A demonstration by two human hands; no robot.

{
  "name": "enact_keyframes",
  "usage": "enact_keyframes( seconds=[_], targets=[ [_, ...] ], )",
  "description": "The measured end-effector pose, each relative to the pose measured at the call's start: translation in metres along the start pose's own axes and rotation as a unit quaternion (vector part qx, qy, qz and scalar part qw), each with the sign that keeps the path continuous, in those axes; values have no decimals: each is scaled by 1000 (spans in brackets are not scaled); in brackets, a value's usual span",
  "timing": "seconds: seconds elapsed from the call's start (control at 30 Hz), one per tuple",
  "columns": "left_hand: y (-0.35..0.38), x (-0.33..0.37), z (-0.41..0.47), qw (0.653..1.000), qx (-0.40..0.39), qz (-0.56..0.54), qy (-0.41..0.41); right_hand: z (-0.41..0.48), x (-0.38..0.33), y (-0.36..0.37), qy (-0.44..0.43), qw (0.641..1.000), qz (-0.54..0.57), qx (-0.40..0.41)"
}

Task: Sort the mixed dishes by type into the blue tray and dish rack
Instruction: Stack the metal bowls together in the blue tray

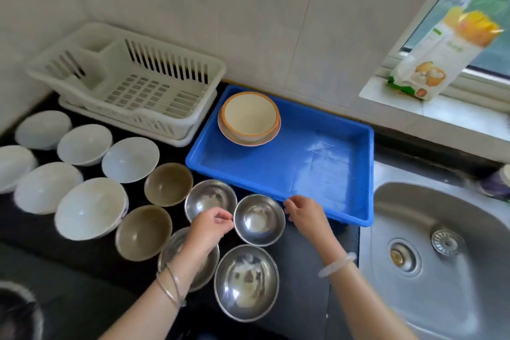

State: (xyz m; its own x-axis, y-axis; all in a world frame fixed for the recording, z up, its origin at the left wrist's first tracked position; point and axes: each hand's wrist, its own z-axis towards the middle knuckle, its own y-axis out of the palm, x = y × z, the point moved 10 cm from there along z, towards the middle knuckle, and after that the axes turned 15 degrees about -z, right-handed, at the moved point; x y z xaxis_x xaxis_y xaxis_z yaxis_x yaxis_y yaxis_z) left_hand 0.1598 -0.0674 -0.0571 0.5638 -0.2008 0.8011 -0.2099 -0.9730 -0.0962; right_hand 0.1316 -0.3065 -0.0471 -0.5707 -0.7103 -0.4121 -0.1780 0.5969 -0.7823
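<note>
The left hand [212, 225] and right hand [303, 211] seemingly pinch opposite rims of the upright steel bowl [259, 219], just beside the near edge of the blue tray [276, 193].

Pale tiled wall [248, 8] above a black countertop [300, 279]; stainless steel sink [483, 270] at right; daylight through a window [488, 3] over a white sill [455, 116].

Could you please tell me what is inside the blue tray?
Orange-rimmed bowls, nested, sit in the far-left corner of the blue tray. The top bowl hides how many lie beneath.
</note>
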Motion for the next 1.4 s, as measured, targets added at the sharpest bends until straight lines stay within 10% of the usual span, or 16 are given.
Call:
enact_keyframes(
  seconds=[0.63,1.4],
  targets=[
    [20,-18,-26,961,-9,267,76,-27,28,23,38,986,160,-23],
    [47,-43,-3,996,-36,-51,-64,-56,59,-3,36,998,24,53]
  ],
)
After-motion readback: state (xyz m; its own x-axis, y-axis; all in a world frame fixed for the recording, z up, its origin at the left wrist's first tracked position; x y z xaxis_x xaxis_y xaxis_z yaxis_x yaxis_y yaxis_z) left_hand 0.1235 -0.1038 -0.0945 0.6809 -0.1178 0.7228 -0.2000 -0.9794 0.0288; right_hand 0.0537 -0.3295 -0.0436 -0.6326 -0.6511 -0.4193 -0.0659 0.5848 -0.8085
